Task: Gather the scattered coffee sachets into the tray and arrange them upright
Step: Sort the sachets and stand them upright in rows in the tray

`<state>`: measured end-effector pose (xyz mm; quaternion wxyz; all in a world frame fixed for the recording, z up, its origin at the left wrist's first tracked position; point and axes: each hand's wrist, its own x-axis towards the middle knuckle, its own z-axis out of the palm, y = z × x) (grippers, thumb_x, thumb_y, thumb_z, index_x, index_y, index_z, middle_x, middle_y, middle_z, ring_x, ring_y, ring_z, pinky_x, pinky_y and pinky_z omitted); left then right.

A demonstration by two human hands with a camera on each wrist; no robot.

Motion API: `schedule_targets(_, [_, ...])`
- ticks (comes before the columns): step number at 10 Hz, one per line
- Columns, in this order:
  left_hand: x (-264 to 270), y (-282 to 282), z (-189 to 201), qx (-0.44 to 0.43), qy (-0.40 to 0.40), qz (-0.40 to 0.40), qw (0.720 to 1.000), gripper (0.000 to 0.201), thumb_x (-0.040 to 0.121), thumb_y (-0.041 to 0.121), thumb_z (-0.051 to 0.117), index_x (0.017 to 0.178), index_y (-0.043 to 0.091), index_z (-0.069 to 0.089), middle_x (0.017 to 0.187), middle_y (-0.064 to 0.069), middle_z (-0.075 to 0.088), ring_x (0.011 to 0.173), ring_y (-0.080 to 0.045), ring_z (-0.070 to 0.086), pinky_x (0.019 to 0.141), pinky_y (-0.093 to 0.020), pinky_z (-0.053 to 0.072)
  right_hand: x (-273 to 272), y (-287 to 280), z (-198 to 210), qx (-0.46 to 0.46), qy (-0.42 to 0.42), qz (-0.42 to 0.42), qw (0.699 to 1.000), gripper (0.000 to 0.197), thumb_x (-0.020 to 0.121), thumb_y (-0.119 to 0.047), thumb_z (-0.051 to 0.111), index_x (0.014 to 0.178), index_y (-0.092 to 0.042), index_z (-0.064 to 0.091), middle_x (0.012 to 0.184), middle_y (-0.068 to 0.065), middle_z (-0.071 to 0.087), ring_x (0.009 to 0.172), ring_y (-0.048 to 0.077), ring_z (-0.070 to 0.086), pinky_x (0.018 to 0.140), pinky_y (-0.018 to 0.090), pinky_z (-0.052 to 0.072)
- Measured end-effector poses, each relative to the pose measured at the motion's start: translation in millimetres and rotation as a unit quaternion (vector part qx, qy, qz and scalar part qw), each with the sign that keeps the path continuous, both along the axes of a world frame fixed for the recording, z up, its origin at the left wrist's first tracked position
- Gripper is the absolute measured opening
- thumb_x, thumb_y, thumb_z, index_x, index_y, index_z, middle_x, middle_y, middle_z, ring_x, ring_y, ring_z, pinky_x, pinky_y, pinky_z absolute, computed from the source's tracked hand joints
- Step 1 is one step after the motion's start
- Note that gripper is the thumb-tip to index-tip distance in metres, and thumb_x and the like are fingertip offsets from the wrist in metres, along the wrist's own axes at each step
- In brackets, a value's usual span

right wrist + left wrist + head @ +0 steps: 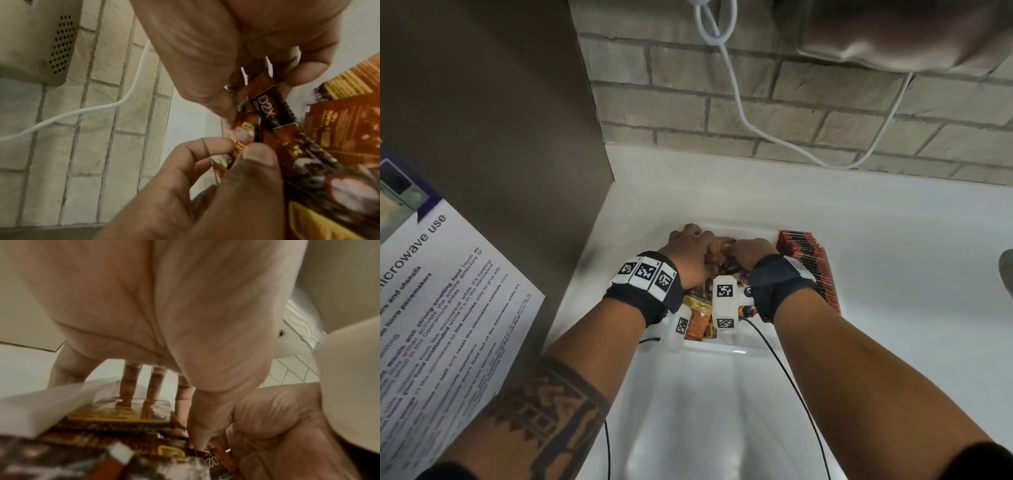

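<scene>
The head view is evenly and softly lit, with a pale sheen on the white counter at the lower centre and straight lines bowing toward the frame edges. Both wrist views are dimmer, warm-tinted and grainy. The left wrist view is smeared along its bottom and right edges, and the right wrist view blurs at lower right.

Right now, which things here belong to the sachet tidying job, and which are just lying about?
Job: loose sachets, white tray, upright sachet row, left hand, right hand.
Lying about: microwave notice, white cable.
</scene>
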<state>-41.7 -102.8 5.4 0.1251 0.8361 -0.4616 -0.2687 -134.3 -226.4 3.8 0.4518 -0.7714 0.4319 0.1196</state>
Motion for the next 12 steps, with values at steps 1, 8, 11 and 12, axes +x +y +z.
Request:
schedule_targets(1, [1.3,-1.2,-1.8,-0.015,0.000,0.007,1.000,0.020,0.094,0.031,0.062,0.109,0.024,0.052,0.136,-0.003,0.038,0.126,-0.028,0.038,0.099,-0.037,0.041,-2.7,2.5,1.6,0.031,-0.049,-0.034,0.998,0.042,0.097,-0.022,0.059,0.137,-0.009,0.056,0.136,0.011,0.060,0.121,0.026,0.061,0.053,0.014,0.051])
schedule_targets(8, [1.8,-3.3,-6.0,0.008,-0.017,-0.024,1.000,0.037,0.098,0.039,0.055,0.132,0.027,0.049,0.146,-0.009,0.036,0.134,-0.034,0.037,0.108,-0.043,0.039,-4.1,13.3,8.9,-0.158,0.001,-0.061,0.986,0.029,0.103,-0.019,0.048,0.127,-0.005,0.059,0.124,0.009,0.066,0.115,0.028,0.062,0.079,0.031,0.041])
schedule_targets(11, [3.5,-2.0,-10.3,0.031,-0.038,-0.035,0.998,0.035,0.094,0.044,0.060,0.125,0.028,0.055,0.147,-0.008,0.034,0.132,-0.033,0.038,0.106,-0.038,0.039,-10.0,-5.6,0.5,-0.107,-0.096,-0.206,0.968,0.035,0.088,-0.017,0.064,0.120,-0.004,0.066,0.118,0.016,0.067,0.103,0.030,0.066,0.079,0.036,0.055])
schedule_targets(12, [3.2,-3.4,-10.3,0.037,-0.045,-0.042,0.997,0.037,0.091,0.044,0.064,0.124,0.030,0.056,0.148,-0.007,0.033,0.135,-0.034,0.036,0.107,-0.039,0.038,-6.3,-8.8,0.4,-0.130,-0.074,-0.208,0.967,0.035,0.092,-0.020,0.060,0.122,0.000,0.062,0.118,0.015,0.067,0.108,0.031,0.065,0.075,0.032,0.050])
